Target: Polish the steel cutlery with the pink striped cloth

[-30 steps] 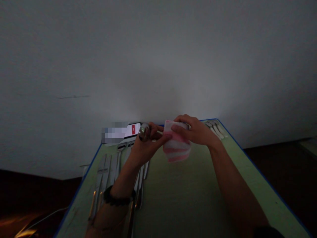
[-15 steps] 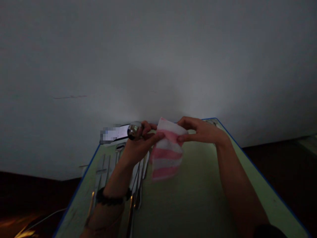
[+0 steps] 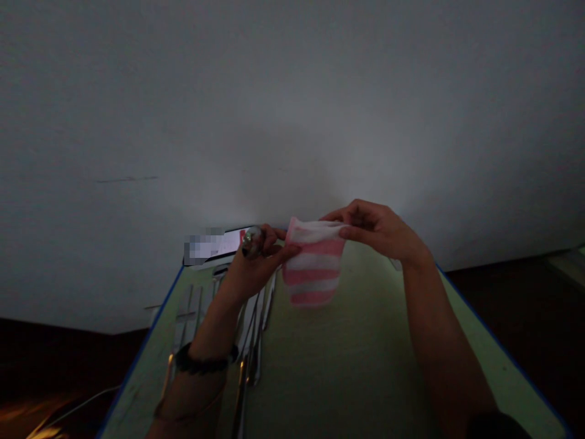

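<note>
A pink-and-white striped cloth [image 3: 315,262] hangs above the table, stretched between my two hands. My left hand [image 3: 262,262] pinches its left edge between thumb and fingers. In the same hand is a shiny metal utensil [image 3: 253,242]; only its rounded end shows, and the rest is hidden by the fingers. My right hand [image 3: 372,228] grips the cloth's upper right corner with thumb and fingertips. Below my left forearm lie several metal utensils [image 3: 256,341], long and thin, partly covered by the arm.
A phone [image 3: 231,242] with a lit screen leans at the table's far left corner, against the grey wall [image 3: 292,110]. The pale green table [image 3: 329,366] has a blue edge. A white cable [image 3: 86,402] runs on the dark floor at left.
My right hand has moved up and slightly right, drawing the cloth's top edge out. The cloth now hangs flatter, its lower edge higher. My left hand has barely moved.
</note>
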A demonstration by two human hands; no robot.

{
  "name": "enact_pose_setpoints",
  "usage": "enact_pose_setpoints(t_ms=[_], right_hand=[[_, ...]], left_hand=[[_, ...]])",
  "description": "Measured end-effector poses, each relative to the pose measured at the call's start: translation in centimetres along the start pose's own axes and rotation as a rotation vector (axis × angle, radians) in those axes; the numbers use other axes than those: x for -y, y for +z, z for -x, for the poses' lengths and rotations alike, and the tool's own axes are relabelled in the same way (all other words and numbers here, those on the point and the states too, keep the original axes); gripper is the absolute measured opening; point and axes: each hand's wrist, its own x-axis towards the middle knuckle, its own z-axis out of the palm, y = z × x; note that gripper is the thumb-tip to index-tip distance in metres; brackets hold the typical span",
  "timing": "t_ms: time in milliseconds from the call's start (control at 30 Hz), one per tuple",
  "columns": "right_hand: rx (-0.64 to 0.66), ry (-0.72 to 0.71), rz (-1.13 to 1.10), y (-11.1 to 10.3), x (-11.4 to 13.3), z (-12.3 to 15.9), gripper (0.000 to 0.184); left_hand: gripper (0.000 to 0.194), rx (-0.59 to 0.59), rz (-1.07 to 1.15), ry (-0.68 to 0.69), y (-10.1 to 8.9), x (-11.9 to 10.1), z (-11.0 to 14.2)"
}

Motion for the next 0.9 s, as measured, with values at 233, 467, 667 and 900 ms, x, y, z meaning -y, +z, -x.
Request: enact_pose_setpoints(t_ms=[233,467,667,900], right_hand=[[-0.035,-0.062,-0.117,1.6,0.3,-0.9,0.019],[0.144,0.265,-0.132,1.2,-1.7,-0.7,0.063],[0.153,0.231,-0.061,1.3,-2.2,-0.9,0.053],[-0.161,0.163,-0.073,1.1,-2.1,-1.3,0.026]], left_hand=[[0.038,-0.019,-0.051,0.020,0.6,-0.5,-0.1],[0.040,-0.069,0.084,0.020,0.0,-0.5,-0.1],[0.044,-0.080,0.109,-0.008,0.2,-0.8,-0.1],[0.038,-0.119,0.080,-0.093,0.4,-0.5,-0.2]])
